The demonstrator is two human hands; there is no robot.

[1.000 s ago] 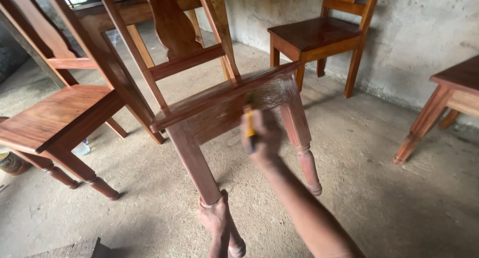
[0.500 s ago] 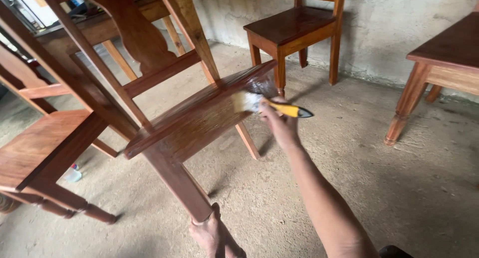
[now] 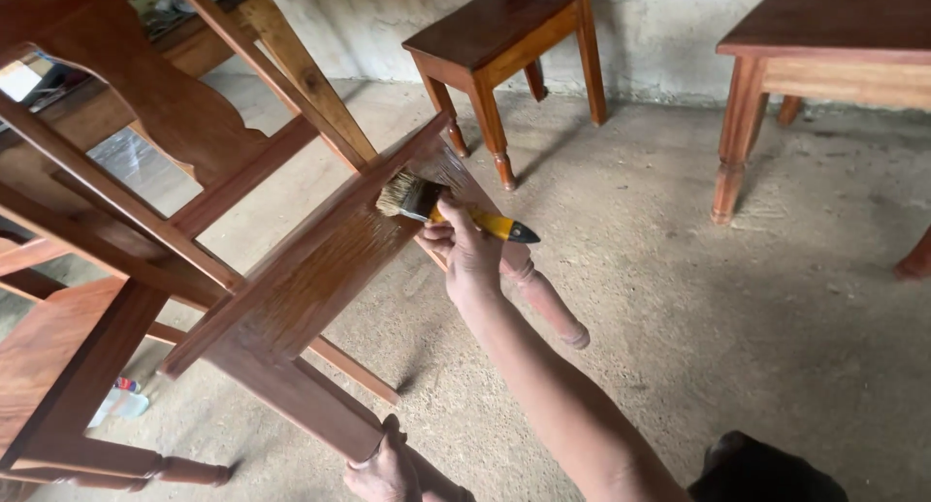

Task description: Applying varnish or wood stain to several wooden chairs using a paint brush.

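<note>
1. While two hands show, both belong to the person: the right hand (image 3: pixel 467 259) has its fingers curled shut around one paintbrush (image 3: pixel 436 208) with a yellow handle and black tip, its pale bristles pressed on the glossy side rail of the tilted chair (image 3: pixel 310 269); the left hand (image 3: pixel 383 471) grips that chair's front leg at the bottom edge, fingers wrapped round the wood — only the knuckles show.
2. Chairs count three for certain: the tilted one under the brush, a second chair (image 3: pixel 495 27) standing upright by the grey wall, and a third chair (image 3: pixel 48 366) at the left with a reddish-brown seat.
3. One table (image 3: pixel 824 36) stands at the upper right; a further turned leg (image 3: pixel 916 259) pokes in at the right edge, and what it belongs to cannot be told.
4. Much is cut off — the second chair's back, the table's far side, most of the left hand. More wooden frames at the upper left overlap too much to count.
5. One small clear bottle (image 3: pixel 118 402) with a coloured band lies on the concrete floor (image 3: pixel 756 318) under the third chair; its marking is too small to make out.
6. A dark shape (image 3: pixel 766 468) at the bottom right is cut off and unclear.
</note>
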